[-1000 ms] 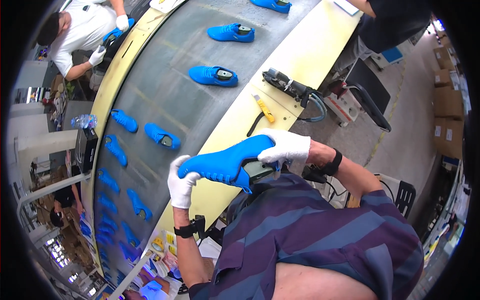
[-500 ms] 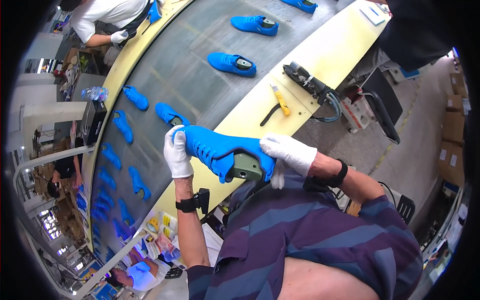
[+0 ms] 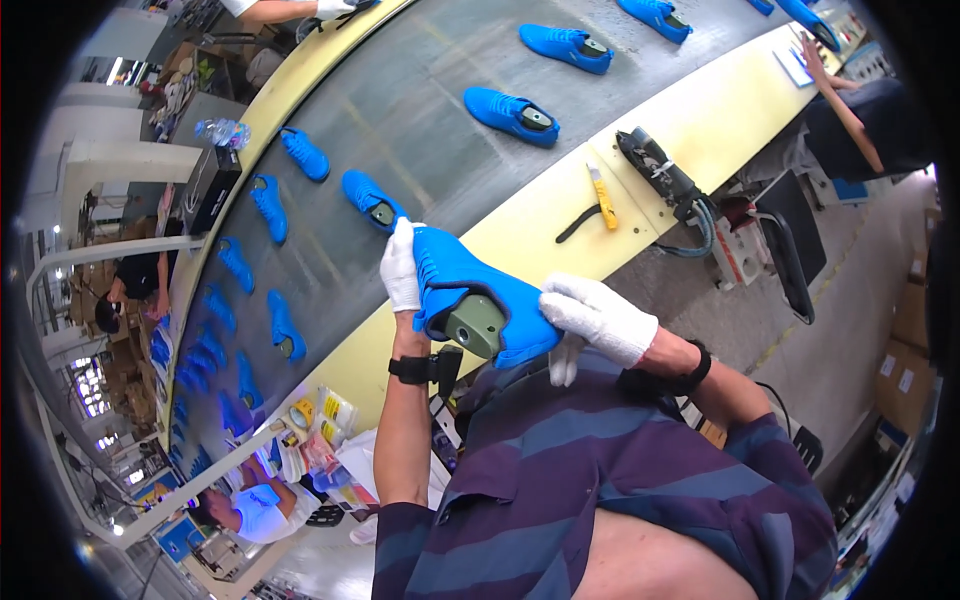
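Observation:
I hold a blue lace-up shoe (image 3: 505, 285) above the near edge of the table, with a green shoe last (image 3: 475, 326) filling its opening. My white-gloved left hand (image 3: 401, 272) is closed round the toe end, its fingers partly hidden behind the shoe. At the heel, my gloved right hand (image 3: 603, 318) grips the upper edge between thumb and fingers. The shoe is tilted so that its side and opening face me. Just beyond my left hand, another blue shoe (image 3: 372, 200) with a last in it lies on the grey belt.
Several more blue shoes stand along the grey conveyor belt (image 3: 400, 120). A yellow utility knife (image 3: 604, 198) and a black clamp-like tool (image 3: 660, 170) lie on the cream side table (image 3: 560, 240). A chair (image 3: 790, 250) stands to the right. Co-workers are at far left and right.
The shoe in my hands has turned, showing more of its opening and last, its toe drawn back. My view has shifted, so the belt and tools appear farther right.

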A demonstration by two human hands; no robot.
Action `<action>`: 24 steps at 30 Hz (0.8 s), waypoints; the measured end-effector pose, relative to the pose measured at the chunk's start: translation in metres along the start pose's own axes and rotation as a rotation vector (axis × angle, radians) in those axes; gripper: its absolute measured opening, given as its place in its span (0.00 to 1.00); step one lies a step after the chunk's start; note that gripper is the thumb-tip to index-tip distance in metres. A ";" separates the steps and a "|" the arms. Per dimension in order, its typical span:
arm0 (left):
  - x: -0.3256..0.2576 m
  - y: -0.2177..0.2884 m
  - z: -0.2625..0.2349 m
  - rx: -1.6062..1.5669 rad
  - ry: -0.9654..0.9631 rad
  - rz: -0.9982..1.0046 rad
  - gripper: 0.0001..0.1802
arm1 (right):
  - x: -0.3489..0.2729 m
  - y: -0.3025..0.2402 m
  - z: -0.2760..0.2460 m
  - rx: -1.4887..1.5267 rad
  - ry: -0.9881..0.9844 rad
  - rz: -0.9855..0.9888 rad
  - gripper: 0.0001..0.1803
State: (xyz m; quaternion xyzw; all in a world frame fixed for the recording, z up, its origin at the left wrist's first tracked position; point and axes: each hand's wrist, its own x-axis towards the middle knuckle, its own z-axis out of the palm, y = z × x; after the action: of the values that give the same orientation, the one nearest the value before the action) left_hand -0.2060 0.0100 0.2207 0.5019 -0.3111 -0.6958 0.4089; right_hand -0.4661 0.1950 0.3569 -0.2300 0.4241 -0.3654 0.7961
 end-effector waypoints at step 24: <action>-0.069 -0.022 -0.052 0.366 0.100 -0.592 0.20 | 0.048 0.030 -0.054 0.031 -0.114 0.264 0.37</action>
State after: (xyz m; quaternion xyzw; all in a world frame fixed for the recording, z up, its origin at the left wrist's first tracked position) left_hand -0.1510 0.0801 0.2172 0.6687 -0.2511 -0.6915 0.1074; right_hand -0.4822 0.1738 0.2831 -0.1802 0.3993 -0.2502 0.8634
